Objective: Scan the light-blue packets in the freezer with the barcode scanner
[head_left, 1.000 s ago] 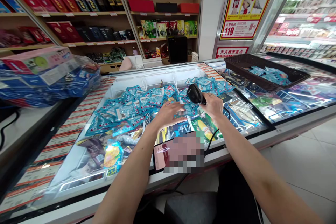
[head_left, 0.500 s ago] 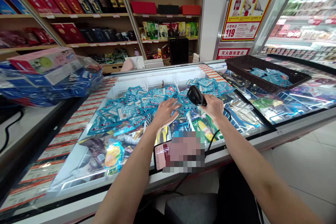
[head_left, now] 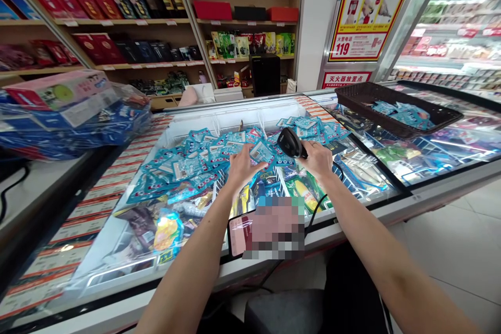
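Between the thumb and fingers of my left hand [head_left: 241,168] is a small blue packet [head_left: 261,152], gripped by its edges with a pale label showing. My right hand [head_left: 318,159] is closed round the handle of a black barcode scanner [head_left: 290,142]. The scanner's head points left, a little to the right of the packet. Many similar blue packets [head_left: 188,167] lie spread over the glass freezer top [head_left: 102,235] beneath and beyond both hands. A phone [head_left: 238,237], partly blurred out, rests at the freezer's near edge.
A brown basket [head_left: 442,124] with blue packets stands at the right. Plastic-wrapped boxes [head_left: 70,125] are piled at the left. The scanner's black cord [head_left: 316,210] runs down past the phone. Stocked shelves [head_left: 129,22] stand behind the freezer.
My left hand has gone from loosely spread fingers over the packets to gripping one blue packet. The right hand and scanner have hardly moved.
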Action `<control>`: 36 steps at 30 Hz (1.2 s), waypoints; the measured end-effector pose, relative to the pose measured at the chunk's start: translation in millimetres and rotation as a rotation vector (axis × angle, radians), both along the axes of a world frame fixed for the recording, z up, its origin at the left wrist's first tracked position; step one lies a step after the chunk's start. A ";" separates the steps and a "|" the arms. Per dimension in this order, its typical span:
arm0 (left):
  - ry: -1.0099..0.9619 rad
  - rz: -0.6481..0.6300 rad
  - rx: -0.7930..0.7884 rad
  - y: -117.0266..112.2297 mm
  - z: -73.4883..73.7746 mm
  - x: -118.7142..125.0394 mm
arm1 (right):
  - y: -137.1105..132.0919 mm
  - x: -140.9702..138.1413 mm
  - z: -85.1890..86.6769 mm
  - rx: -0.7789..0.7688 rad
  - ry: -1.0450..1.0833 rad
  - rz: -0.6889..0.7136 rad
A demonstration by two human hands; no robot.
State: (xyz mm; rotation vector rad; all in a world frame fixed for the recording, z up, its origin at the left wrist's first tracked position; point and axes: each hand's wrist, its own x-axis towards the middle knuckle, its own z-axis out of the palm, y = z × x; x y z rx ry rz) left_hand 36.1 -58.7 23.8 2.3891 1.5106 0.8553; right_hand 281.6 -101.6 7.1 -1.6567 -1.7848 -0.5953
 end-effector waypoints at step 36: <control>-0.334 0.066 -0.060 17.1 -15.5 -17.1 | 4.5 -21.9 33.1 -0.041 -0.307 0.347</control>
